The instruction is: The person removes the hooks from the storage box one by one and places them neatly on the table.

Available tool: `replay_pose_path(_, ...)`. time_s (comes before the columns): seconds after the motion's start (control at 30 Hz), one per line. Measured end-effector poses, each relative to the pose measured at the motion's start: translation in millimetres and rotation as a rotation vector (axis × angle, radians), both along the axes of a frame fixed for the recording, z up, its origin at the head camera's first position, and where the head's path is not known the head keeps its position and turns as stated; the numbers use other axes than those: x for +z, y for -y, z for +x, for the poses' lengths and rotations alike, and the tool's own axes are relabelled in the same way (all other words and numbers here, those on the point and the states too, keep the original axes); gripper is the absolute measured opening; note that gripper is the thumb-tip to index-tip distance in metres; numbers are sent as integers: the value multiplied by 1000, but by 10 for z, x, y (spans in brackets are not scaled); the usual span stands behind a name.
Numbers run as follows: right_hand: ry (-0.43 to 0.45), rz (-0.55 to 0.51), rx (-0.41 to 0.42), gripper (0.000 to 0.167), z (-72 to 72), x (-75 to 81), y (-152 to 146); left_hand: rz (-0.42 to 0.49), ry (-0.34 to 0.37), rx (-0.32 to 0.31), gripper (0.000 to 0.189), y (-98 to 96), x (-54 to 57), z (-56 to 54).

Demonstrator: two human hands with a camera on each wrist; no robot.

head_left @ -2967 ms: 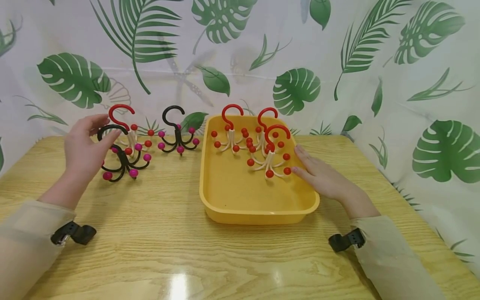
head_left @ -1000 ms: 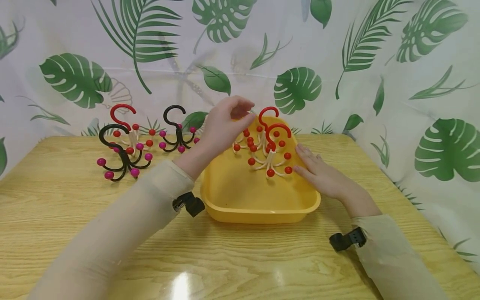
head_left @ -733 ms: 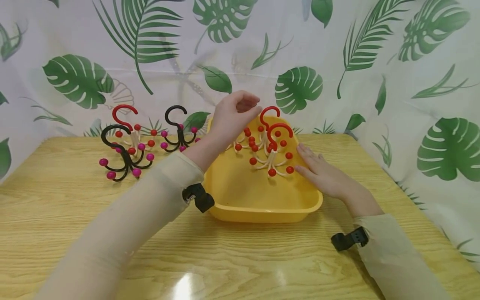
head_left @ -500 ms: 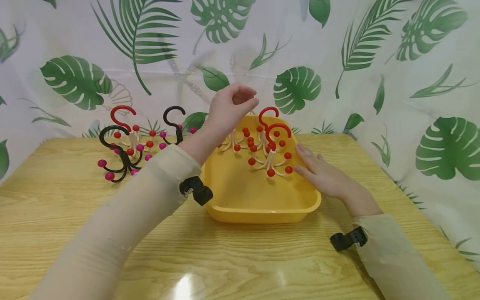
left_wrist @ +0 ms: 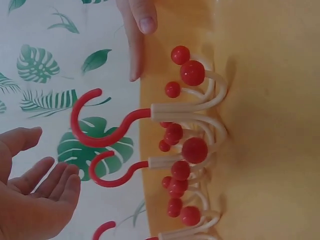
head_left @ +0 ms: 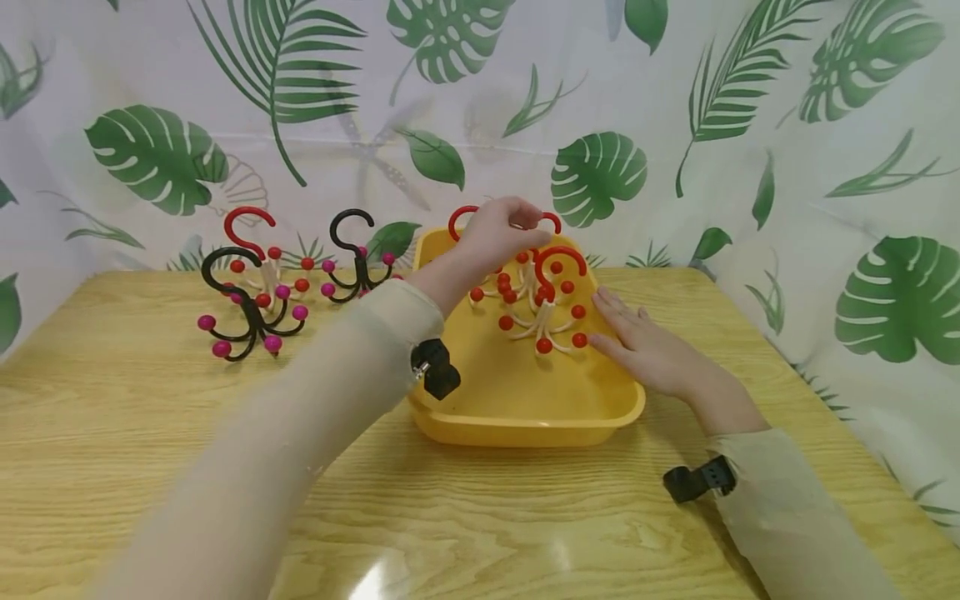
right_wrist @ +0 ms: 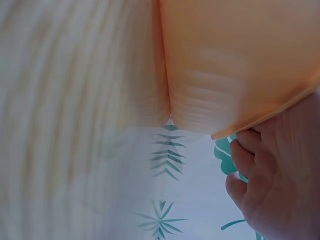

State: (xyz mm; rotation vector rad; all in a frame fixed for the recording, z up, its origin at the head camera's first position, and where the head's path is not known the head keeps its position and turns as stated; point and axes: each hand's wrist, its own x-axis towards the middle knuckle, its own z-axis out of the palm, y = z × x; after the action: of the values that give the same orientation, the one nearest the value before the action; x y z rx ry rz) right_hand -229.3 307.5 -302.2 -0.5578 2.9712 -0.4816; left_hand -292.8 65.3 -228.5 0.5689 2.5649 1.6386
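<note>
Three white multi-arm hanger hooks with red hooks and red ball tips stand in a yellow tray (head_left: pixel 525 408). My left hand (head_left: pixel 501 235) hovers over them, fingers loosely bent, holding nothing. In the left wrist view that hand (left_wrist: pixel 40 195) is apart from the red hooks of the front hanger (left_wrist: pixel 172 111) and the middle hanger (left_wrist: pixel 162 162). In the head view it partly hides the back-left hanger (head_left: pixel 453 223) and the back-right one. My right hand (head_left: pixel 648 348) rests with extended fingers against the tray's right rim, also seen in the right wrist view.
On the wooden table (head_left: pixel 480 525), left of the tray, stand a black hanger with pink balls (head_left: pixel 253 315), another black one (head_left: pixel 361 271) and a white one with red balls (head_left: pixel 268 275). A leaf-print cloth (head_left: pixel 495 108) hangs behind the table.
My left hand has left the front black hanger, which stays in place, and crossed right over the tray. It has lately dropped a little, further right. The right hand stays at the rim.
</note>
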Motion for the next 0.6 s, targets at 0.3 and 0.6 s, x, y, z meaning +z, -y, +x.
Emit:
replay_pose_path(0.3,17,18,10,73,29,16,-11,-33,107,-50,46,-89,-326,-93)
replay_pose_path(0.6,12,19,0,73,23,12,-24,-32,55,-62,33,-99,-466,-110)
